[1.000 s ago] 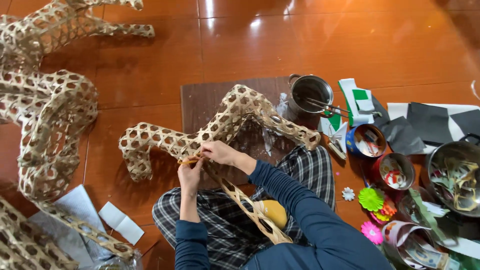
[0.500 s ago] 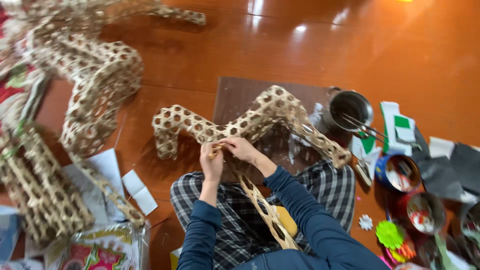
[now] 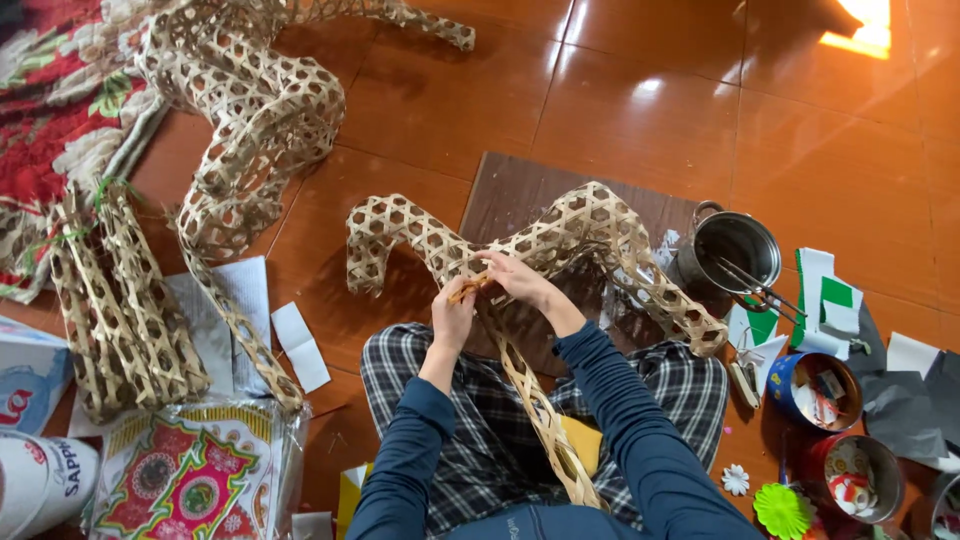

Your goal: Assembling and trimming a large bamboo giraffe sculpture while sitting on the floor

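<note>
Both hands, left hand [image 3: 452, 318] and right hand [image 3: 518, 278], pinch a thin bamboo strip [image 3: 468, 289] against the curved, open-weave bamboo frame [image 3: 560, 240] lying across the person's lap and a brown mat [image 3: 520, 190]. A larger woven lattice frame [image 3: 250, 110] sprawls on the glossy tiled floor [image 3: 650, 90] beyond, while a steel pot [image 3: 735, 250] and round tins [image 3: 812, 390] crowd the right side.

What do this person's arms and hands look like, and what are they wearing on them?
Both arms are covered by long, close-fitting dark blue sleeves that end at the wrists, plain with no pattern showing. The left hand and right hand are bare: no gloves. No rings, watch or bracelet can be made out from the head camera.
</note>
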